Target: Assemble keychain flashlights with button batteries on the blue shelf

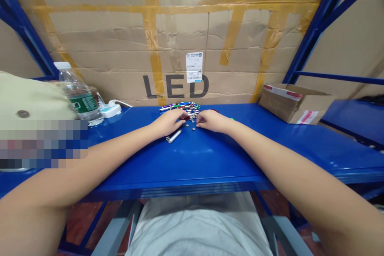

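Nearest me are my pale lap (192, 228) and two grey armrests (118, 228), one on each side, below the front edge of the blue table (195, 164). To my left, one other person's pale cap (33, 96) shows. On the table one silver tube (175, 136) lies aslant just on the near side of my left hand (168, 123), apart from the rest. That hand is bent over the table, thumb and fingers curled toward each other with a small gap; one dark red piece (187, 117) shows at the fingertips, and I cannot tell whether they are clamped on it. My right hand (212, 121) faces it, fingers curled in and the thumb close to them; the tips are too small to tell whether they pinch anything. Between my hands I count at least two small discs (193, 129), flat on the table. Just beyond my fingers lies one pile (181, 106) of slim tubes, silver, blue, green and red, overlapping too much to count. Farther back stand one bottle (82, 102) and one white adapter (110, 110) on the left, and one open box (295, 105) on the right. Behind everything rises one big carton (120, 56) marked LED, bearing one white label (194, 67).
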The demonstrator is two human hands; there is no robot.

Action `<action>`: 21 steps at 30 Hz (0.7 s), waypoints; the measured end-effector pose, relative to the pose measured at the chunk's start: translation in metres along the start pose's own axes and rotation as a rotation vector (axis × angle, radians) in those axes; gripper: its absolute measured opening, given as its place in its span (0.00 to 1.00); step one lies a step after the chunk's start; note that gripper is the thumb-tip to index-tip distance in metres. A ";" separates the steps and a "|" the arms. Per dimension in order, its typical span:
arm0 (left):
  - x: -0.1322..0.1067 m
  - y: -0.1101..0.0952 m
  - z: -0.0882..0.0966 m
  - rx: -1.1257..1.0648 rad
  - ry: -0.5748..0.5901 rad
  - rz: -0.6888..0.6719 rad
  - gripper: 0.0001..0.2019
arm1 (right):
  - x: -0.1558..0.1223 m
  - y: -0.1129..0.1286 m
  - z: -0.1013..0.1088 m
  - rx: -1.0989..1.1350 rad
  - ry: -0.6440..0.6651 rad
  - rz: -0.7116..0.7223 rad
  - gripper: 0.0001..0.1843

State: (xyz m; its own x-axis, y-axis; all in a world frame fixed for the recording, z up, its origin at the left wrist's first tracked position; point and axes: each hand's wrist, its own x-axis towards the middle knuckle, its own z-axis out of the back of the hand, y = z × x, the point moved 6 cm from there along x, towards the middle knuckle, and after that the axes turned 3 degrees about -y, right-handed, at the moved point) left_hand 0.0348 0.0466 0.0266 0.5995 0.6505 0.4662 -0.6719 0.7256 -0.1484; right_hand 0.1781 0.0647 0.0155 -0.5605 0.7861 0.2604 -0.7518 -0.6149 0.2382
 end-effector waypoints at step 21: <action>-0.004 0.000 -0.003 -0.281 -0.034 0.051 0.08 | -0.007 0.025 0.029 0.341 -0.389 0.198 0.02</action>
State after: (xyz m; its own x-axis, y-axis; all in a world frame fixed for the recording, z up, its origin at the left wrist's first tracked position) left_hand 0.0337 0.0453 0.0220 0.5496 0.6835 0.4803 -0.5516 0.7287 -0.4058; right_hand 0.1732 0.0418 0.0470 -0.4616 0.6123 0.6419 -0.4536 -0.7848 0.4223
